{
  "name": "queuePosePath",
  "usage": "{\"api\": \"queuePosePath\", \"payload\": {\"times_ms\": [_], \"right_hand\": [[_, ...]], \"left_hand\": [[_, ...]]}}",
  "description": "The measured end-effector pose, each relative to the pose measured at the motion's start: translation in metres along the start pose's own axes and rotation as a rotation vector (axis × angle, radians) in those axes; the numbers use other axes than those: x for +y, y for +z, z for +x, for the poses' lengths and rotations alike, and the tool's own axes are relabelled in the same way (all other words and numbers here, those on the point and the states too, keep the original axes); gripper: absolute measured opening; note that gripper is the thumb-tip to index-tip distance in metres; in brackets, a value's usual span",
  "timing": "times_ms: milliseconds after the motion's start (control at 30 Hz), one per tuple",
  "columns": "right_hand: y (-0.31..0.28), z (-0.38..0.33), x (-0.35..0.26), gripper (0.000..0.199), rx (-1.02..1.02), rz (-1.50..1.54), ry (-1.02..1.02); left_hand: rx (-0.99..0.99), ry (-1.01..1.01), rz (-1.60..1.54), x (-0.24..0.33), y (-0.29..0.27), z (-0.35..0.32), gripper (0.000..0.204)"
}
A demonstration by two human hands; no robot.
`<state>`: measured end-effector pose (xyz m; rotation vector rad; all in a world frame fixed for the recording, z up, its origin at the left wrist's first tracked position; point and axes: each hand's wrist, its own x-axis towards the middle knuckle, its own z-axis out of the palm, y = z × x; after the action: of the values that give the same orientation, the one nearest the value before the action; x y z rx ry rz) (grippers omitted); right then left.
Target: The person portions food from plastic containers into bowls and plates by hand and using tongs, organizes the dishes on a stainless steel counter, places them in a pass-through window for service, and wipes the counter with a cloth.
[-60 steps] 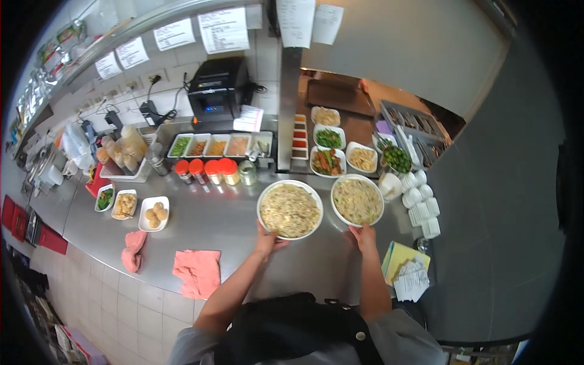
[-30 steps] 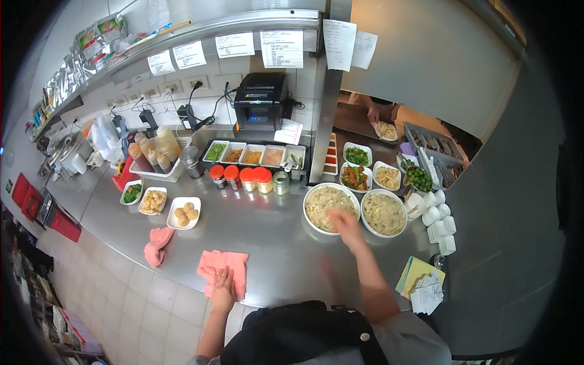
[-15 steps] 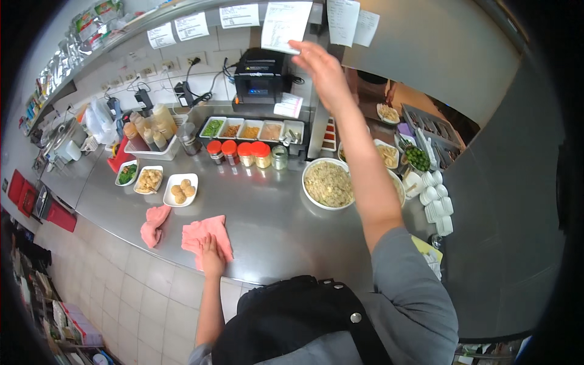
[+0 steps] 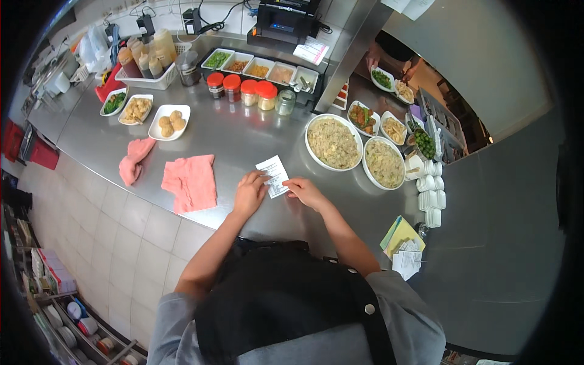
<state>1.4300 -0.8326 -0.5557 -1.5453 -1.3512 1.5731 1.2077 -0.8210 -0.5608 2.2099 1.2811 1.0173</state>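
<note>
A white printed paper slip (image 4: 274, 173) is between my two hands, over the near middle of the steel counter. My left hand (image 4: 250, 193) has its fingers closed at the slip's left edge. At the lower right edge, my right hand (image 4: 305, 193) grips it between thumb and fingers. To the left of my hands, a pink cloth (image 4: 193, 184) lies spread out near the counter's front edge. A second pink cloth (image 4: 135, 162) is bunched up beyond it. Two white bowls of fried rice (image 4: 333, 143) (image 4: 383, 163) stand to the right.
At the back are red-lidded jars (image 4: 249, 91), a topping tray (image 4: 258, 69) and a printer (image 4: 283, 25). Three small dishes, one with round balls (image 4: 171, 123), sit at the left. Stacked white cups (image 4: 431, 193) line the right. Another person's hand (image 4: 372, 61) shows beyond the opening.
My right hand has come down from the slips hanging overhead and now holds one over the counter. My left hand has left the pink cloth and moved right to the slip. The view has tilted downward.
</note>
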Motion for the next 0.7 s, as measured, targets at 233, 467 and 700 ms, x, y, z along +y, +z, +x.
{"api": "queuePosePath", "payload": {"times_ms": [233,467,700], "right_hand": [[0.009,-0.017,-0.021,0.029,0.114,-0.66,-0.108],[0.013,-0.022,-0.038,0.03,0.152,-0.815,-0.112],[0.036,-0.018,-0.035,0.029,0.087,-0.957,-0.189]], "left_hand": [[-0.081,-0.082,0.031,0.001,0.014,-0.008,0.04],[-0.15,-0.099,-0.014,0.004,0.01,-0.006,0.05],[-0.151,-0.103,0.003,0.004,0.012,-0.006,0.05]]}}
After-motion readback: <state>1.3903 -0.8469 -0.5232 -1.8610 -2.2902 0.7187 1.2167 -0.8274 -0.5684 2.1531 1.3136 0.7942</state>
